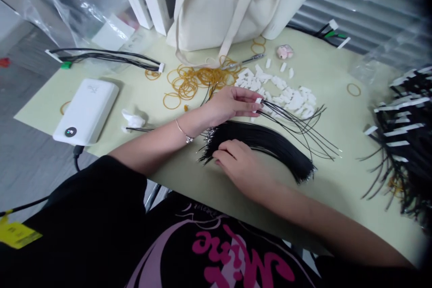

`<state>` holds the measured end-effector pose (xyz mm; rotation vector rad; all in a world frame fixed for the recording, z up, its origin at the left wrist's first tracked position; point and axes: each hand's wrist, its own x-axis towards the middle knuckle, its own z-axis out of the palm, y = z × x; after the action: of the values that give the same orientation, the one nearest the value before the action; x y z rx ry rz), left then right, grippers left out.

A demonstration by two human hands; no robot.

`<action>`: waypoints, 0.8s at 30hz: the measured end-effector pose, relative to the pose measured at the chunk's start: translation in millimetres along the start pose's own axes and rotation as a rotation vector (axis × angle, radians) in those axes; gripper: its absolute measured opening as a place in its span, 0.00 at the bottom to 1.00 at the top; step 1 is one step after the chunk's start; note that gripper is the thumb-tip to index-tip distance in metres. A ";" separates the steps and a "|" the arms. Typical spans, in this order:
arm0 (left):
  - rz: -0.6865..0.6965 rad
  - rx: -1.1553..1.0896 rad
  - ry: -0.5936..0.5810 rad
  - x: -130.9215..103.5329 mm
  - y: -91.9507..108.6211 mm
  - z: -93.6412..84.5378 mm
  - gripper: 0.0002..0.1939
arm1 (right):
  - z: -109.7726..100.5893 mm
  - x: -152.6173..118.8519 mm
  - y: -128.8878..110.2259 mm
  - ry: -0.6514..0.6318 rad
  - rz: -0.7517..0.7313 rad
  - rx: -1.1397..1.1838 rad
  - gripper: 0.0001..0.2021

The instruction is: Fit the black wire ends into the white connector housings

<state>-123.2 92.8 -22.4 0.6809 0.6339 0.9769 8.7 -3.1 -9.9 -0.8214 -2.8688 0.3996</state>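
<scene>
My left hand (232, 104) pinches a small white connector housing (258, 101) between thumb and fingers. Several thin black wires (297, 121) run out of that housing to the right and fan apart, their tips bare. Below it lies a thick bundle of loose black wires (270, 141), with metal terminals at its left end. My right hand (241, 166) is at that left end, fingers curled and closed over wire tips; exactly how many wires are between them is hidden. A heap of white connector housings (293, 101) lies just beyond my left hand.
Yellow rubber bands (192, 81) and a pen (248, 60) lie behind my hands. A white power bank (86, 110) sits at left near a finished-looking wire harness (108, 55). A canvas bag (222, 13) stands at the back; a pile of wired connectors (405, 130) fills the right.
</scene>
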 end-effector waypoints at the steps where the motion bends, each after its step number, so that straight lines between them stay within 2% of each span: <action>1: -0.003 -0.011 -0.007 -0.4 0.7 -0.8 0.08 | 2.2 1.4 2.2 0.004 0.003 0.002 0.10; 6: -0.025 -0.061 -0.043 -1.0 0.1 -4.1 0.08 | 7.4 3.1 7.0 -0.023 0.000 0.007 0.09; 12: -0.038 -0.071 -0.040 -2.1 -0.4 -2.6 0.08 | -5.2 13.0 -1.2 -0.126 -0.071 -0.164 0.09; 17: -0.048 -0.068 -0.034 -4.3 2.4 -1.4 0.08 | -8.1 15.1 1.1 -0.012 -0.229 -0.241 0.12; 19: -0.055 -0.065 -0.027 -4.9 3.0 -1.1 0.07 | -6.4 13.5 3.9 0.015 -0.225 -0.220 0.12; 24: -0.050 -0.069 -0.020 -5.1 2.5 -0.6 0.07 | -2.8 10.2 6.6 -0.015 -0.195 -0.191 0.12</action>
<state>-127.1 89.4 -20.0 0.6099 0.5945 0.9408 4.0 8.3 -8.5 -0.5570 -2.9985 0.1110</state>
